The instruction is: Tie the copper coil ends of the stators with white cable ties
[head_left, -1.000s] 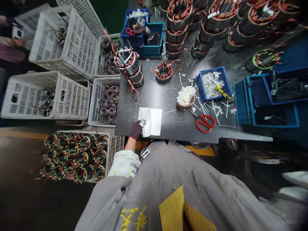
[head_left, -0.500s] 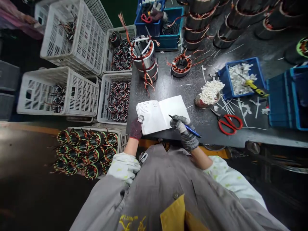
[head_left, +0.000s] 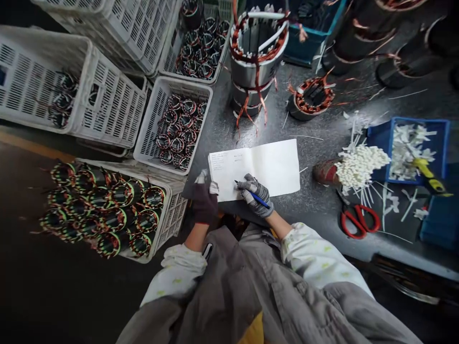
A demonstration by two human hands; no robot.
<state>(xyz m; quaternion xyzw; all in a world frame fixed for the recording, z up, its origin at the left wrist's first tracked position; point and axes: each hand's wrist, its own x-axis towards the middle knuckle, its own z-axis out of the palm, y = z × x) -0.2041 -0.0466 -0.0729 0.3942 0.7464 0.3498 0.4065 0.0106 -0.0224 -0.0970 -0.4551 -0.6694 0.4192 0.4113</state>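
Observation:
An open white notebook (head_left: 272, 165) lies near the front edge of the dark workbench (head_left: 322, 215), with a few lines of writing on its left page. My left hand (head_left: 205, 199), in a dark glove, pins down the notebook's lower left corner with closed fingers. My right hand (head_left: 255, 195), in a grey glove, grips a blue pen (head_left: 256, 196) whose tip rests on the left page.
Red-handled scissors (head_left: 360, 220), a pile of white tubes (head_left: 358, 165) and a blue bin (head_left: 412, 148) of white scraps lie right of the notebook. Wound stators (head_left: 256, 52) stand behind it. White crates (head_left: 172, 129) of stators fill the floor at left.
The notebook was folded under my left hand alone; it now lies open. My right hand came in with the pen and moved left onto the left page. The camera leaned closer.

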